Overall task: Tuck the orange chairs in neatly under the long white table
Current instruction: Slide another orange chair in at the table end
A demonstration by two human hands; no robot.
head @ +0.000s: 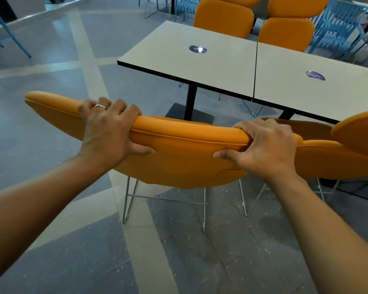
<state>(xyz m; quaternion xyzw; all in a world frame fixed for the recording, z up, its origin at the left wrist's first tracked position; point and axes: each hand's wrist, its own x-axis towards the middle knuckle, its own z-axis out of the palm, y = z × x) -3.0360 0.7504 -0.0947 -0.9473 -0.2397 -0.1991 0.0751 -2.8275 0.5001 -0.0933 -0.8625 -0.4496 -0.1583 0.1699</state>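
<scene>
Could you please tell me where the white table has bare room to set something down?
The white table is bare around the left sticker and the right sticker, widest toward the near black edge and along the seam. Crowded: the near right, where the held chair and its neighbour stand close.

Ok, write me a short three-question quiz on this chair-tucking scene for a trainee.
1. True or false: the left hand and the right hand both grip the top edge of the near orange chair.
2. Which of the hands wears the ring? A) left B) right C) neither
3. Fill in: the white table shows ___ round stickers.
Key: 1 true; 2 A; 3 two.
</scene>
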